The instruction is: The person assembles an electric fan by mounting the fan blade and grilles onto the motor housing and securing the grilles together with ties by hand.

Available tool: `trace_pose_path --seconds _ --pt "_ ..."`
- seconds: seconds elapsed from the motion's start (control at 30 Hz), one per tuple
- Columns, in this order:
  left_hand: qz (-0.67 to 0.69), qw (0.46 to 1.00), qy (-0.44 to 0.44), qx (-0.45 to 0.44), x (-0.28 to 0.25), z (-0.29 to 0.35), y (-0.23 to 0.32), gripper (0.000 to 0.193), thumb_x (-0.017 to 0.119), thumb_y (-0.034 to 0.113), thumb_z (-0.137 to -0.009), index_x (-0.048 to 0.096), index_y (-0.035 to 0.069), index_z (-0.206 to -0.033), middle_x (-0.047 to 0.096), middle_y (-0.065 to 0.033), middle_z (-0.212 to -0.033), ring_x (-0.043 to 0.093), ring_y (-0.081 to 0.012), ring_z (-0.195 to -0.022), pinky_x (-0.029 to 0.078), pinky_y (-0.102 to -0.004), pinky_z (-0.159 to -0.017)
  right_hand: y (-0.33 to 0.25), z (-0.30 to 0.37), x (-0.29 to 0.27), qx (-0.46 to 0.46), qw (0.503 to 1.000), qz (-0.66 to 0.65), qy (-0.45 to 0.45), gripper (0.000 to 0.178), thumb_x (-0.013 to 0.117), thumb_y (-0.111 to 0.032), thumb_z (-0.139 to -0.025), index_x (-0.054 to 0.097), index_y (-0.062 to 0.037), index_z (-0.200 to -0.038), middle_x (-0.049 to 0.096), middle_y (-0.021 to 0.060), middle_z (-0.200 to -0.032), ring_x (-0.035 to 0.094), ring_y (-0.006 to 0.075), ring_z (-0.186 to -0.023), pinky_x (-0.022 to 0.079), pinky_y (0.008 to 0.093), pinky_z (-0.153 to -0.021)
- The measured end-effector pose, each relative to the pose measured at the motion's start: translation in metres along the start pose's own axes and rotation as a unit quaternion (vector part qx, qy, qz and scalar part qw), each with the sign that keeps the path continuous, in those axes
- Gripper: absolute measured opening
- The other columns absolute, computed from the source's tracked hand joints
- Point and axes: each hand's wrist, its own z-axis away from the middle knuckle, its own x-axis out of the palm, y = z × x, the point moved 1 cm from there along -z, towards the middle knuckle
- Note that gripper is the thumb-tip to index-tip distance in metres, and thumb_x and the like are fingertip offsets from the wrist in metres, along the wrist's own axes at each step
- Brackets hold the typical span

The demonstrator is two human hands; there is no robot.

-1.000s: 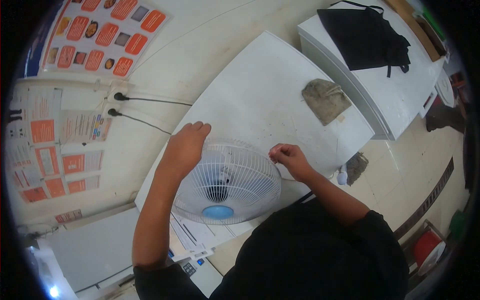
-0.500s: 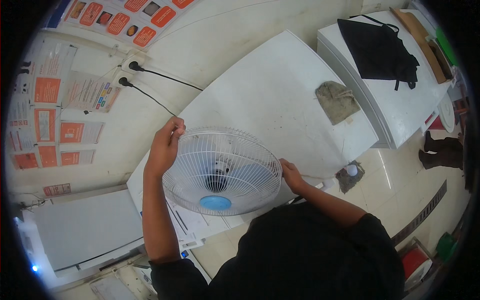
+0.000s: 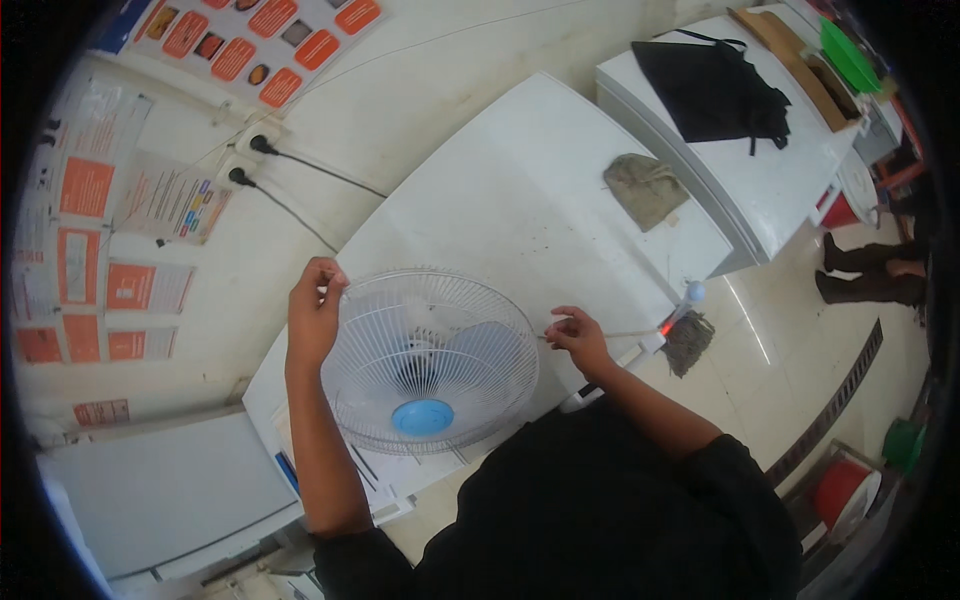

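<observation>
A fan [image 3: 440, 365] with a round white wire guard, pale blue blades and a light blue hub cap faces up in front of me. It is at the near part of a white worktop [image 3: 520, 190]; its base is hidden. At the guard's upper left rim is my left hand [image 3: 316, 310], fingers bent and fingertips closed at the wire edge. My right hand [image 3: 580, 340] hovers just off the guard's right side, fingers loosely curled and apart, with nothing seen between them.
Two black plugs [image 3: 262, 145] sit in wall sockets, their cords running down behind the worktop. A grey cloth [image 3: 645, 190] lies on it. Beyond stands a white cabinet [image 3: 690, 160] with a black apron-like cloth [image 3: 715, 95]. A grey mop head [image 3: 688, 343] is on the floor.
My right hand has let go of the guard's right rim and its fingers have parted. My left hand stays at the left rim. The view has shifted slightly; the fan keeps its place.
</observation>
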Motion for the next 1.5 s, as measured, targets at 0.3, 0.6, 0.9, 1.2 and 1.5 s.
trace_pose_path --seconds 0.3,0.6,0.9,1.2,1.5 --pt "-0.086 0.995 0.048 0.015 0.022 0.005 0.029 0.011 0.061 0.014 -0.101 0.063 0.005 -0.107 0.069 -0.0071 -0.096 0.063 -0.0186 -0.088 0.049 -0.0339 -0.078 0.001 0.029 -0.031 0.048 0.995 -0.083 0.007 0.024 0.073 -0.012 -0.093 0.065 0.0028 -0.11 0.072 0.0101 -0.098 0.07 0.0174 -0.088 0.056 0.0311 -0.078" --pt "-0.198 0.974 0.074 0.085 0.014 0.022 0.022 0.021 0.062 0.022 -0.101 0.066 0.005 -0.112 0.069 -0.0132 -0.112 0.064 -0.0309 -0.105 0.049 -0.0398 -0.093 0.032 0.001 -0.017 0.235 0.962 -0.118 -0.077 0.029 0.052 -0.023 -0.104 0.055 -0.007 -0.127 0.065 0.0149 -0.123 0.064 0.0285 -0.11 0.055 0.046 -0.09" --pt "-0.147 0.989 0.025 -0.01 0.009 0.023 0.016 0.033 0.065 0.035 -0.098 0.063 0.004 -0.109 0.072 -0.019 -0.109 0.069 -0.038 -0.106 0.053 -0.0428 -0.09 0.086 0.021 0.027 0.221 0.941 -0.069 -0.246 0.058 0.052 -0.047 -0.097 0.05 -0.0115 -0.144 0.054 0.0089 -0.146 0.048 0.0296 -0.136 0.04 0.043 -0.114" --pt "-0.173 0.98 0.099 -0.022 -0.002 0.04 0.01 0.031 0.06 0.034 -0.1 0.06 0.003 -0.106 0.071 -0.0185 -0.109 0.069 -0.0395 -0.099 0.053 -0.0467 -0.084 0.029 0.01 0.023 0.306 0.875 -0.339 -0.158 0.059 0.049 -0.039 -0.099 0.041 -0.0131 -0.152 0.053 0.0079 -0.151 0.051 0.0323 -0.134 0.046 0.0448 -0.105" --pt "-0.017 0.963 0.258 0.07 -0.031 0.106 0.026 0.02 0.058 0.021 -0.1 0.056 0.001 -0.104 0.067 -0.0187 -0.109 0.066 -0.036 -0.101 0.05 -0.0438 -0.089 -0.112 0.02 0.057 0.103 0.973 -0.204 -0.014 0.045 0.036 -0.03 -0.106 0.054 -0.0003 -0.135 0.062 0.0127 -0.133 0.062 0.0327 -0.118 0.052 0.0487 -0.096"
